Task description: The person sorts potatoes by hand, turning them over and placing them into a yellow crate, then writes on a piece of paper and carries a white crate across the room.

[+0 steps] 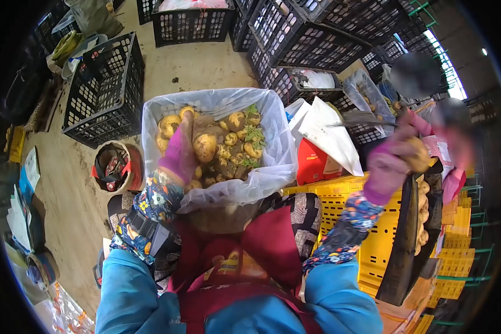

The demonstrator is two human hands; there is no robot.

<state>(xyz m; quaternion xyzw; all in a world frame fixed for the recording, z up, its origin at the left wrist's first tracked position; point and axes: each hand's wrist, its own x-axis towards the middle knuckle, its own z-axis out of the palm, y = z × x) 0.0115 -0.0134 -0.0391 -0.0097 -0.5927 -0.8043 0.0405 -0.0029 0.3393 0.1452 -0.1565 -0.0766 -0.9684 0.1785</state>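
Observation:
In front of me a crate lined with clear plastic (pixel 284 136) holds soil-covered potatoes (pixel 236 119) and some green leaves (pixel 254 135). My left hand (pixel 182 142), in a dirty purple glove, reaches into it, its fingers curled about a large potato (pixel 205 148). Off to the right, my right hand (pixel 392 161), also gloved in purple and smeared by motion, grips a potato (pixel 417 156) above a dark box (pixel 402 245) with a row of potatoes. A blurred grey blade-like streak (pixel 367 118) extends left from near its fingers.
Beside my right leg stands a yellow crate (pixel 373 250). White and red paper bags (pixel 331 136) lie behind it. Black crates (pixel 312 39) are stacked at the back; another black crate (pixel 108 92) and a bucket (pixel 117 167) stand left. A person in pink (pixel 453 181) is close at right.

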